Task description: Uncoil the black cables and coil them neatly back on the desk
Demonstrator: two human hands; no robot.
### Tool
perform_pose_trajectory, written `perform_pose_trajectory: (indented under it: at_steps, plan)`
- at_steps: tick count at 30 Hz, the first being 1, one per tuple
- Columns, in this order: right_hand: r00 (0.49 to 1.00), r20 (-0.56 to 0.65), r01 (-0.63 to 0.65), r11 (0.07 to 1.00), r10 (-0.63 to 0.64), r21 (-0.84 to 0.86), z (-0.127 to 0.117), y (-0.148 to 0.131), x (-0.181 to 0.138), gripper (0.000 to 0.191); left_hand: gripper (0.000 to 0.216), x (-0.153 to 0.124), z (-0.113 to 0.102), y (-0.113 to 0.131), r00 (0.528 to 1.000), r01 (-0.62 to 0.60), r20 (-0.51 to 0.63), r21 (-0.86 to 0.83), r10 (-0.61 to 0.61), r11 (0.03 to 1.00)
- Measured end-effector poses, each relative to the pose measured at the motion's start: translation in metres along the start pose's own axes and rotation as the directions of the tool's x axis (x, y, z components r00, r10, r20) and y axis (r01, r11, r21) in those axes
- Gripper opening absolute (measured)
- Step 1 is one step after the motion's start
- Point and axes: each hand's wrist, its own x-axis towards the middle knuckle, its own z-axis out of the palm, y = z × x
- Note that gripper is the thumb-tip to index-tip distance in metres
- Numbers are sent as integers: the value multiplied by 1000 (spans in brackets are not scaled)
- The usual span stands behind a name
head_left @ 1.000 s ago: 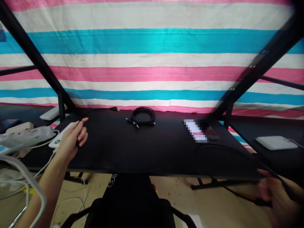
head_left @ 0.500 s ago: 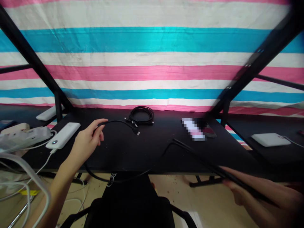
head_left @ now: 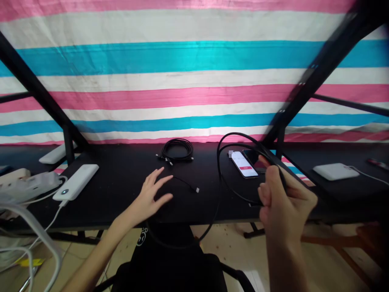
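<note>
My right hand (head_left: 282, 198) is closed in a fist around a black cable (head_left: 219, 178), whose loops hang to the left of the fist above the table. From those loops the cable sags below the table's front edge and runs back up toward my left hand (head_left: 148, 198). That hand has its fingers spread, palm down, over the cable's far end. The end lies on the table with its plug (head_left: 197, 190) to the right of my left fingertips. Farther back sits a second black cable (head_left: 192, 150), wound in a neat coil with several plugs showing.
A lit phone (head_left: 244, 164) lies left of my right fist, beside a darker device. White power banks (head_left: 75, 182) sit at the left and right (head_left: 336, 171). A power strip (head_left: 33, 184) with white cords is at far left. Black frame bars rise at both sides before a striped sheet.
My right hand has risen and moved left, now with the cable looped in it. My left hand has let go of the cable, moved right and spread its fingers.
</note>
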Motion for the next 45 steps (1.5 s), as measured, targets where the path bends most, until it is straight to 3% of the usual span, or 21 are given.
perform_pose_trajectory:
  at_steps: [2,4,6,8,11,13,15,18,21,23,25,27,29,32,35,37,39,42,45]
  plan:
    - [995,-80,-43,992,53,120,7,1,5,24,75,-9,2,12,986,-65,156,12,62,998]
    - [987,-103,-96,974,119,204,10,1,10,25,92,-20,5,23,920,-92,376,-51,105,994]
    - [978,-95,-156,951,187,269,10,2,17,29,93,-30,8,30,850,-41,521,-73,74,996]
    - [966,-91,-200,925,241,323,9,6,23,33,76,-35,10,32,830,24,557,-4,-18,1000]
    - [969,-148,-148,948,195,282,9,18,28,36,26,-33,5,31,884,-1,466,71,-32,997]
    - [989,-125,-69,991,84,117,11,27,28,35,20,-27,-4,32,932,-108,350,35,89,994]
    - [1000,27,2,999,-1,-54,15,33,26,32,22,-16,-14,38,946,-228,240,13,219,973]
    - [941,327,132,983,-84,-129,21,32,23,27,21,4,-24,55,928,-361,122,66,352,930]
    - [808,564,248,967,-173,-58,27,23,20,23,17,29,-26,74,894,-432,-75,114,441,895]
    - [713,674,268,963,-194,-6,32,16,17,25,14,46,-24,85,856,-442,-246,105,454,891]
    - [650,737,273,962,-185,0,36,12,13,21,12,63,-23,92,827,-445,-352,67,438,893]
    - [652,739,293,955,-172,-36,39,12,9,17,11,75,-23,96,819,-453,-381,31,429,891]
    - [711,683,283,957,-166,-62,41,14,5,20,14,82,-24,96,822,-457,-372,22,432,889]
    - [829,544,198,978,-132,-65,41,19,6,20,40,80,-26,88,895,-342,-306,-3,324,940]
    - [906,411,131,991,-105,-34,39,27,13,17,48,70,-25,73,979,-101,-186,-74,86,992]
    - [951,295,80,996,-88,37,39,32,17,21,33,63,-21,64,987,19,-151,-210,-52,978]
    - [978,205,2,989,-32,147,43,37,19,29,33,58,-16,58,981,75,-131,-442,-147,894]
    - [960,277,-106,965,37,241,48,39,20,25,39,54,-13,56,955,98,-113,-755,-275,649]
    - [836,539,-170,982,98,85,47,36,20,36,35,51,-16,55,914,144,-91,-838,-395,527]
